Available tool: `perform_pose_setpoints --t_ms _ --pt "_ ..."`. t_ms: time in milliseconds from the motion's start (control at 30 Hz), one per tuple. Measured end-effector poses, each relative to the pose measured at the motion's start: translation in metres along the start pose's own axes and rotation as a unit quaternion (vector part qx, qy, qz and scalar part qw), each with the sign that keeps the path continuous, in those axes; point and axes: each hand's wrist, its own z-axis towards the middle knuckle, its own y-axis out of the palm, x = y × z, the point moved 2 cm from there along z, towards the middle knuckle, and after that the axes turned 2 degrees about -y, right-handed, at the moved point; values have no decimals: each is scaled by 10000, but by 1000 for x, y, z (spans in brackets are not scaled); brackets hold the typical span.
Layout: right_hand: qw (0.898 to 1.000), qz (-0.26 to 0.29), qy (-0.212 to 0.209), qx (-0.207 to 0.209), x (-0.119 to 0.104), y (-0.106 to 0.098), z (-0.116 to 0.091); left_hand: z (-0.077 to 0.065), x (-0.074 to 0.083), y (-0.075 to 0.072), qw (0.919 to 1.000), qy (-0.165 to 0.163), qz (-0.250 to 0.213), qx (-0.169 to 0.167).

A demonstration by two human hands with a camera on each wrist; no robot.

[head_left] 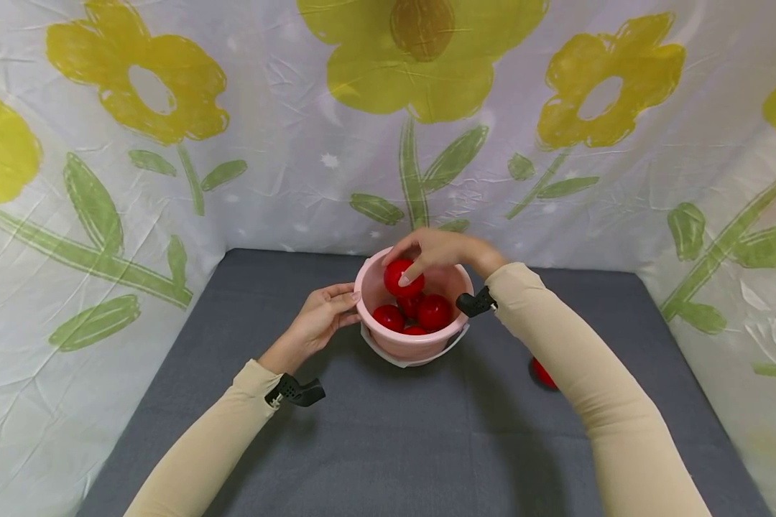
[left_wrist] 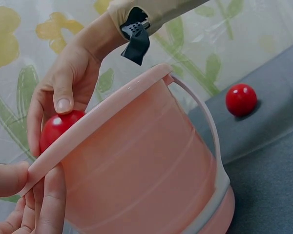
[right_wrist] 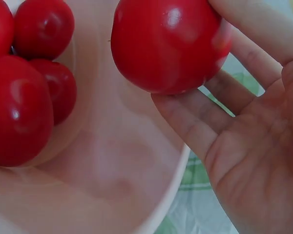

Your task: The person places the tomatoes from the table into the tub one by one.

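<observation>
A pink bucket (head_left: pixel 406 347) stands on the dark grey table, its pale handle (left_wrist: pixel 219 165) hanging down at the side. My left hand (head_left: pixel 321 314) pinches the bucket's rim, thumb on top and fingers underneath. Over the bucket's mouth, my right hand (head_left: pixel 436 249) grips a glossy red round fruit (right_wrist: pixel 168 46) between thumb and fingers. Inside lie several more red fruits (head_left: pixel 434 312), grouped at the bottom. In the left wrist view, the rim partly hides the held fruit (left_wrist: pixel 58 127).
Another red fruit (left_wrist: pixel 241 100) rests on the table to the right of the bucket, partly covered by my right sleeve in the head view. A white cloth with yellow flowers (head_left: pixel 420 72) hangs behind and along both sides of the grey table (head_left: pixel 388 445).
</observation>
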Motion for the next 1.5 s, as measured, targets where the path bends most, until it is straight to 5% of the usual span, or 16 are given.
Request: perform_pose_setpoints --t_ms 367,833,1100,1500 --pt "10000 -53 66 -52 1 6 1 1 -2 0 10000 -11 -73 34" --pt "9988 8 -375 326 0 -5 -8 0 -2 0 10000 32 -66 46" --pt "9971 -135 -350 659 -2 -25 -44 1 -2 2 9999 46 -2 98" --pt "9924 -122 267 1199 10 -47 -112 2 -3 0 9999 20 -52 106"
